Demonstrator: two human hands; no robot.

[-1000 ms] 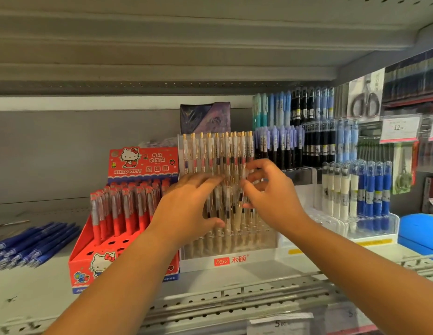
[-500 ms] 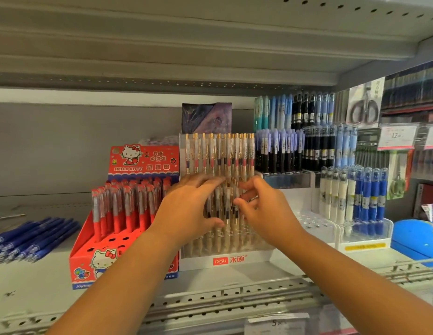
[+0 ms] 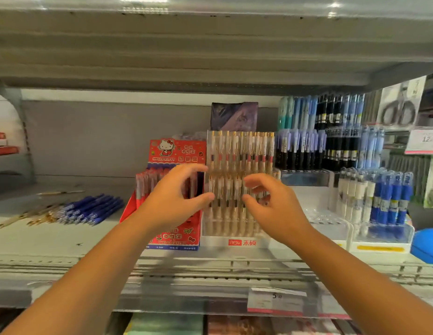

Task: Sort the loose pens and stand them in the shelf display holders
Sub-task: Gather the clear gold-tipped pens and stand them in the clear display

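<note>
A clear display holder point(image 3: 217, 241) with a white "hesu" base stands mid-shelf, filled with rows of white and gold pens point(image 3: 242, 151). My left hand point(image 3: 173, 199) hovers in front of its left edge and my right hand point(image 3: 277, 209) in front of its right half. The fingers of both are loosely bent toward each other and hold nothing. Loose blue pens point(image 3: 89, 209) lie in a pile on the shelf to the left, with loose clear gold-tipped pens point(image 3: 29, 218) beside them and a single one point(image 3: 60, 192) behind. The frame is blurred by motion.
A red Hello Kitty box point(image 3: 178, 151) of red pens stands just left of the clear holder. Tiered holders of blue and black pens point(image 3: 331, 146) and blue-and-white pens point(image 3: 379, 197) fill the right. A blue object point(image 3: 425, 245) sits far right. The upper shelf point(image 3: 210, 56) hangs overhead.
Both hands have come off the pens in the clear holder and drawn back a little, with a gap between them. The view has swung left, showing more of the loose pens.
</note>
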